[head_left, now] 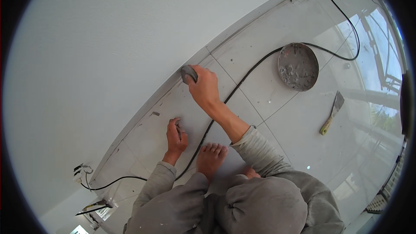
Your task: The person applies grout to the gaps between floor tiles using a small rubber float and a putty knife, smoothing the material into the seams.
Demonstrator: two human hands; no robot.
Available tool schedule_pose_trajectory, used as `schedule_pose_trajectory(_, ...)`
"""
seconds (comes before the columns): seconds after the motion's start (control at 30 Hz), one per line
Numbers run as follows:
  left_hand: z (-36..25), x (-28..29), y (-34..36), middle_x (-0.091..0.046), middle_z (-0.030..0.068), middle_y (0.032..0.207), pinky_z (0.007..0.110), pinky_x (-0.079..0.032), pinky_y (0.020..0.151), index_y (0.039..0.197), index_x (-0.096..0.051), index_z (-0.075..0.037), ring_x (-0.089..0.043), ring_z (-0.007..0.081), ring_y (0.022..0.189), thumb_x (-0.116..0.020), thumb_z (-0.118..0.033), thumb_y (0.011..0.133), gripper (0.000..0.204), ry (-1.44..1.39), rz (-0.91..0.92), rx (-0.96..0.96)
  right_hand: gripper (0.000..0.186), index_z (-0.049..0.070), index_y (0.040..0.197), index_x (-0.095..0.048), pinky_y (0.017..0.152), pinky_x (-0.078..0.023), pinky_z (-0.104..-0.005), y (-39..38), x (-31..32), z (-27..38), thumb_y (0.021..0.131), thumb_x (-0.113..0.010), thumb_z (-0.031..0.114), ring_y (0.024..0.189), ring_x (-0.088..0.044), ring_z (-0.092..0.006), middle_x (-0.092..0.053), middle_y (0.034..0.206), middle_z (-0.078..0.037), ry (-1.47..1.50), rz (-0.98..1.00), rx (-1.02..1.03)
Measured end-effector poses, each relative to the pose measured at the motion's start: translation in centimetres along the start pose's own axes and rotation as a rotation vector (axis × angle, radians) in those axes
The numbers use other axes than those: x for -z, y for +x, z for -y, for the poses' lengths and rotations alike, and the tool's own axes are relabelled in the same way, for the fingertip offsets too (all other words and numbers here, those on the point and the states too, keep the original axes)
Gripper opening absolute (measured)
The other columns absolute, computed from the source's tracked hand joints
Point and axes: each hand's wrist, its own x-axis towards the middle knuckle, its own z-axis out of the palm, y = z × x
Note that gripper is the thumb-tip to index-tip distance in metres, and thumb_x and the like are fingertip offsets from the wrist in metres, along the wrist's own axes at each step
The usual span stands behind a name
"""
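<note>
My right hand (204,85) is closed round a dark grey, sponge-like pad (189,74). It presses the pad to the pale baseboard strip where the white wall meets the tiled floor. Lower and to the left, my left hand (175,138) is held over the floor tiles with its fingers curled in. Grey material shows at those fingers; whether it is a lump or only smears, I cannot tell. Grey marks run along the floor's edge by the baseboard.
A round pan (298,67) with grey paste stands on the right. Beyond my right forearm lies a putty knife (333,112) with a yellowish handle. A black cable (242,81) crosses the floor under my right arm, past my bare foot (211,160), toward a wall socket (79,171).
</note>
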Motion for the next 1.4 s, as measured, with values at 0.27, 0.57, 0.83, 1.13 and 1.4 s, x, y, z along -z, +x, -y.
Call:
schedule_pose_trajectory(0.27, 0.7, 0.0, -0.5, -0.054, 0.0154, 0.099, 0.039, -0.048, 0.075, 0.128, -0.050, 0.001, -0.052, 0.0270, 0.083, -0.054, -0.008, 0.080, 0.049, -0.007, -0.014, -0.026, 0.033, -0.002, 0.116, -0.069, 0.094, -0.053, -0.0503, 14.7, 15.8, -7.9, 0.089, -0.070, 0.017, 0.109, -0.068, -0.0443, -0.073, 0.111, -0.026, -0.359, -0.456, -0.274)
schedule_pose_trajectory(0.57, -0.1, 0.7, -0.1, -0.053, 0.0162, 0.098, 0.039, -0.047, 0.071, 0.128, -0.051, -0.001, -0.050, 0.0272, 0.078, -0.054, -0.006, 0.077, 0.051, 0.086, -0.011, -0.094, 0.032, -0.003, 0.111, -0.074, 0.093, -0.054, -0.0488, 13.7, 11.1, -7.8, 0.086, -0.071, 0.018, 0.105, -0.070, -0.0433, -0.074, 0.105, -0.025, -0.319, -0.255, -0.336)
schedule_pose_trajectory(0.83, -0.7, 1.2, 0.0, -0.054, 0.0191, 0.108, 0.045, -0.046, 0.086, 0.131, -0.050, -0.001, -0.051, 0.0348, 0.093, -0.057, -0.008, 0.078, 0.054, 0.068, 0.067, 0.023, 0.032, -0.005, 0.117, -0.071, 0.092, -0.054, -0.0418, 1.3, 0.2, -0.3, 0.090, -0.070, 0.012, 0.101, -0.071, -0.0404, -0.074, 0.104, -0.026, 0.000, 0.153, -0.306)
schedule_pose_trajectory(1.13, -0.4, 3.5, -5.1, -0.054, 0.0208, 0.114, 0.045, -0.047, 0.089, 0.131, -0.049, 0.001, -0.054, 0.0345, 0.096, -0.053, -0.003, 0.084, 0.047, 0.054, -0.207, 0.114, 0.027, -0.003, 0.117, -0.069, 0.091, -0.056, -0.0396, -2.9, 0.7, -4.5, 0.090, -0.070, -0.004, 0.101, -0.072, -0.0352, -0.073, 0.112, -0.020, -0.063, -0.133, 0.113)
schedule_pose_trajectory(1.4, 1.7, 5.5, -9.0, -0.053, 0.0171, 0.108, 0.037, -0.047, 0.087, 0.132, -0.048, 0.003, -0.053, 0.0254, 0.092, -0.046, 0.000, 0.092, 0.040, -0.008, -0.462, 0.309, 0.037, -0.002, 0.118, -0.063, 0.085, -0.057, -0.0446, -7.9, -5.9, -2.9, 0.081, -0.068, -0.009, 0.104, -0.065, -0.0379, -0.072, 0.116, -0.018, -0.150, 0.040, 0.303)
